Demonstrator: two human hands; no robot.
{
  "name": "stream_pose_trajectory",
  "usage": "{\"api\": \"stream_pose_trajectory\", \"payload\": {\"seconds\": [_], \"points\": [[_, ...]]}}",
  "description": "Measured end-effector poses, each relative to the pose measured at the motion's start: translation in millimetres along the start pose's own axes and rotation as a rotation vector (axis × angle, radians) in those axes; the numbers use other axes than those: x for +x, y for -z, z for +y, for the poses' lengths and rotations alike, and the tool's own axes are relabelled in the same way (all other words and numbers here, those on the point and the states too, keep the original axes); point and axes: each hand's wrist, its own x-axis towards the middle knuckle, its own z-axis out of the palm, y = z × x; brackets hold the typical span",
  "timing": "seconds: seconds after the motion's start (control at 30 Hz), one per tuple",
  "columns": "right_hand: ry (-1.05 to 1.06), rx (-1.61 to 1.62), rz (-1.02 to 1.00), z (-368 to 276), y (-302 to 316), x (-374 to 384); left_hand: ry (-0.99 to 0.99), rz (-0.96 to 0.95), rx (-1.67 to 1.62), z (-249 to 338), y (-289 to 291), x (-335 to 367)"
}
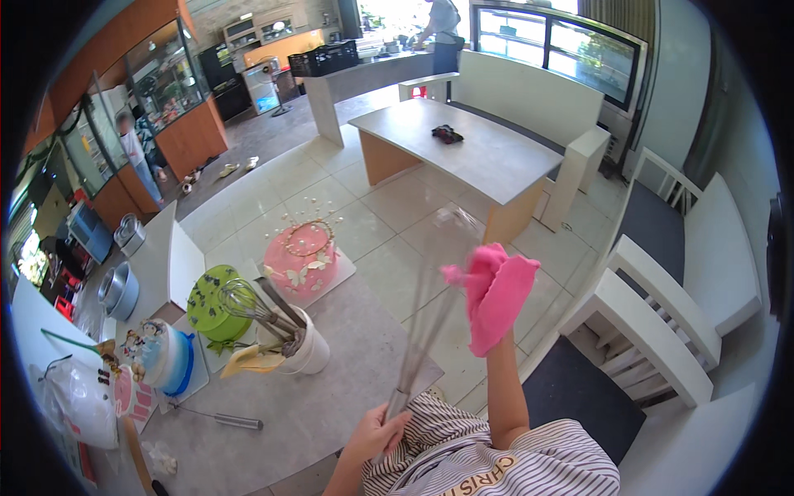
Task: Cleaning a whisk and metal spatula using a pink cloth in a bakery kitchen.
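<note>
My left hand (pixel 382 431) is closed round the metal handle of a whisk (pixel 418 347), which points up and away from me. The whisk's wires are smeared by motion and their far end is faint. Raised to the right of it, my right hand (pixel 501 349) holds a bright pink cloth (pixel 499 289). That cloth covers nearly all of the hand's fingers. To the left on the grey table (pixel 356 405) stands a white container (pixel 310 351) with another whisk (pixel 248 299), a yellow spatula (pixel 252 360) and other tools in it.
Beyond the container are a pink cake (pixel 289 277) with beads and butterflies and a green cake (pixel 207 306). A blue-and-white cake (pixel 169 355) and a thin metal-handled tool (pixel 238 422) lie further left. White chairs (pixel 637 331) stand right; a long table (pixel 463 153) is ahead.
</note>
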Motion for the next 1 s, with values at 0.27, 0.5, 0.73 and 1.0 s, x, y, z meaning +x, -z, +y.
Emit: {"api": "stream_pose_trajectory", "payload": {"seconds": [0.27,0.5,0.73,1.0], "points": [[-0.591,0.347,-0.26,-54,-62,-78,-0.296,0.339,0.403,23,-18,49],[-0.858,0.567,-0.316,-37,-32,-60,-0.684,0.493,0.97,-24,-22,65],[-0.806,0.523,-0.184,-23,-9,-32,-0.346,0.291,0.851,-24,-23,29],[-0.821,0.539,-0.207,-44,-38,-9,-0.28,0.352,0.851,-29,-14,8]]}}
